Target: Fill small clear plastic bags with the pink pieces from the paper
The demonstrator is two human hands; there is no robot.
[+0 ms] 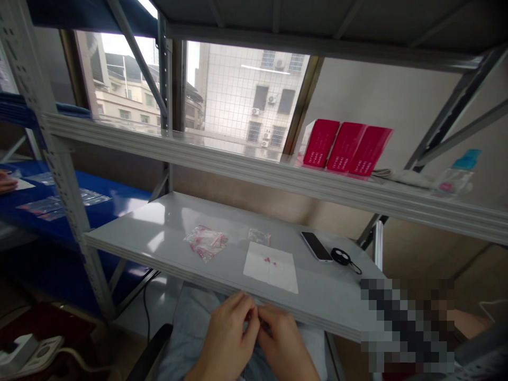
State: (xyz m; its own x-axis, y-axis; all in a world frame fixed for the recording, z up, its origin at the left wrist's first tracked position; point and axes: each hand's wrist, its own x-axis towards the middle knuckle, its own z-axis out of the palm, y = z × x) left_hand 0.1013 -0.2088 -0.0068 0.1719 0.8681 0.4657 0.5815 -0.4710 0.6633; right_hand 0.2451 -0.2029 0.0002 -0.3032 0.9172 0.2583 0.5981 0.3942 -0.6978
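Observation:
My left hand (pixel 234 330) and my right hand (pixel 282 338) meet above my lap, just in front of the shelf edge. Their fingertips are pinched together and touch; whatever is between them is hidden or too small to name. On the grey shelf, a white sheet of paper (pixel 264 278) lies just beyond my hands. Several tiny pink-red pieces (pixel 270 261) rest on it. Behind the sheet is a small clear zip bag (pixel 257 236). To the left lies a loose pile of clear zip bags (pixel 206 242) with pink-red edges.
A phone (pixel 316 246) and a round black object with a loop (pixel 342 257) lie on the right. On the upper shelf (pixel 222 156) stand red boxes (pixel 345 148) and a spray bottle (pixel 458 174). Another person's hand (pixel 7 182) is at a blue table, far left.

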